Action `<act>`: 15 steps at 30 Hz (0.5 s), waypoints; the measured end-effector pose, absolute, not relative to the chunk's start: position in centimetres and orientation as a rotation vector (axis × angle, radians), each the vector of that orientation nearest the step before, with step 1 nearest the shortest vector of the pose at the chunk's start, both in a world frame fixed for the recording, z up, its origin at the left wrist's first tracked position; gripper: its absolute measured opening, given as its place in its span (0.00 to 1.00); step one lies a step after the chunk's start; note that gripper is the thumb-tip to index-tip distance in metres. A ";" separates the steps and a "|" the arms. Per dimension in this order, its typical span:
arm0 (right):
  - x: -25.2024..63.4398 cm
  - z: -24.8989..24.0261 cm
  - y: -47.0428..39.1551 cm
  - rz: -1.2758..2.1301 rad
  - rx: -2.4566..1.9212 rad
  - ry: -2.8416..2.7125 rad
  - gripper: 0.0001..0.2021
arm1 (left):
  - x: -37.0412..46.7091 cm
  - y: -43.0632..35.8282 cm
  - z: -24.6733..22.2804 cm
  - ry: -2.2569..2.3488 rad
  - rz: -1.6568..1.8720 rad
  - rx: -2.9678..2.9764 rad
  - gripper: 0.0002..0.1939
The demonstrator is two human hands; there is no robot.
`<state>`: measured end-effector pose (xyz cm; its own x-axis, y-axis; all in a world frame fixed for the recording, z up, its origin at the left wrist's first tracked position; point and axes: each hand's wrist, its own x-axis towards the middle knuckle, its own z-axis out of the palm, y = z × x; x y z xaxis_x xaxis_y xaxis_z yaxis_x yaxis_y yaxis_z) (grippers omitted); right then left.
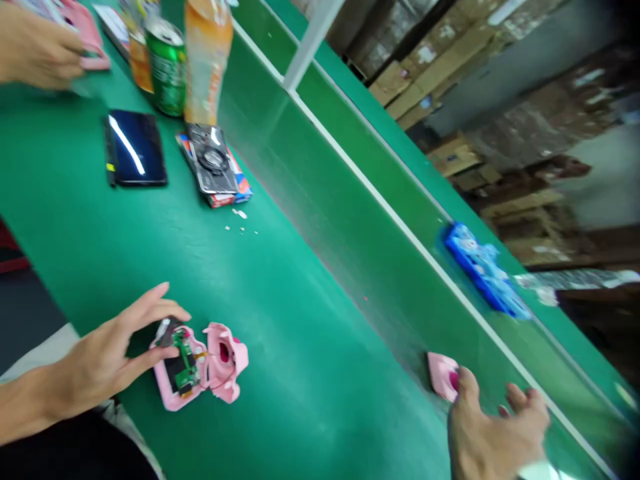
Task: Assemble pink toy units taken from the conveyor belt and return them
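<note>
On the green bench at lower left lies an opened pink device [170, 395], its green circuit board [186, 363] exposed. Thin wires link it to a pink animal-shaped cover [220, 360] beside it. My left hand [117, 347] grips the device's upper left corner, thumb and fingers on a dark part [167, 331] by the board. At lower right, my right hand [495, 427] has its fingers spread and holds nothing. Its fingertips are close to a small pink piece [441, 375] by the low partition; whether they touch it I cannot tell.
Another person's hand [47, 53] is at the upper left with a pink case [86, 30]. Near it are a black tablet [136, 148], a green can [167, 70], an orange bottle [207, 53] and a packaged item [215, 160]. A blue object [483, 270] lies beyond the partition [380, 200].
</note>
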<state>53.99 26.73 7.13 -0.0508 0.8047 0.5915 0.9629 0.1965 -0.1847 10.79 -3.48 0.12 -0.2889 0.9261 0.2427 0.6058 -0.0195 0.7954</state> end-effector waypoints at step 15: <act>29.0 5.4 4.4 0.146 -0.578 -2.425 0.10 | 7.8 0.1 4.0 1.134 0.893 2.163 0.31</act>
<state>28.96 4.37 5.37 -0.7028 0.4395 0.5593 0.3691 0.8975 -0.2414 7.76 0.07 3.98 0.4283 0.8503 0.3058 0.4967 -0.5043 0.7064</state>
